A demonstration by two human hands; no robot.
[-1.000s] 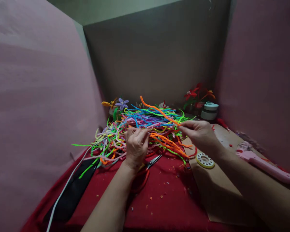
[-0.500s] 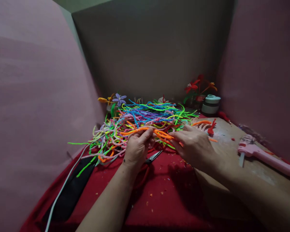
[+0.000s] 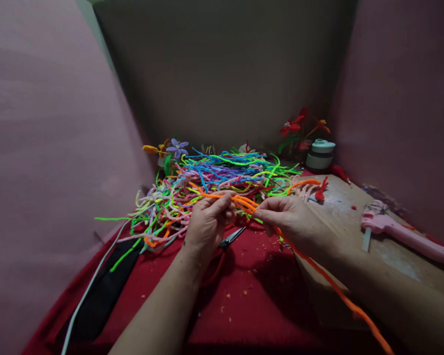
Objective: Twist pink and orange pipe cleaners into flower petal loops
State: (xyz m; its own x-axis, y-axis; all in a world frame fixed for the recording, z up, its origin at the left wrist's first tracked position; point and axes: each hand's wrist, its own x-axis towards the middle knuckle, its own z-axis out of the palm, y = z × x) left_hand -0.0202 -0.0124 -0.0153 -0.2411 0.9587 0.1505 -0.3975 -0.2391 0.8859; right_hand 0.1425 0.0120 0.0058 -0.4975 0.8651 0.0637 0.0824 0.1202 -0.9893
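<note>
Several orange pipe cleaners (image 3: pixel 245 203) stretch between my two hands above a red cloth. My left hand (image 3: pixel 210 222) is closed, thumb on top, pinching them at their left part. My right hand (image 3: pixel 288 217) pinches their right end between thumb and fingers. From under the right hand a long orange strand (image 3: pixel 331 283) runs down toward the lower right, below the forearm. Behind both hands lies a tangled heap of pipe cleaners (image 3: pixel 225 170) in blue, green, pink, purple and yellow. Scissors (image 3: pixel 232 238) with red handles lie beside my left wrist, partly hidden by it.
A pink glue gun (image 3: pixel 403 231) lies on a brown board (image 3: pixel 388 261) at the right. A lidded jar (image 3: pixel 320 154) and red flowers (image 3: pixel 294 127) stand at the back right, a purple flower (image 3: pixel 177 148) at the back left. A white cable (image 3: pixel 92 281) crosses a black object (image 3: pixel 103 291).
The long orange strand now hangs from my right hand to the lower right. My right hand has moved slightly left, closer to my left hand. The view has shifted a little.
</note>
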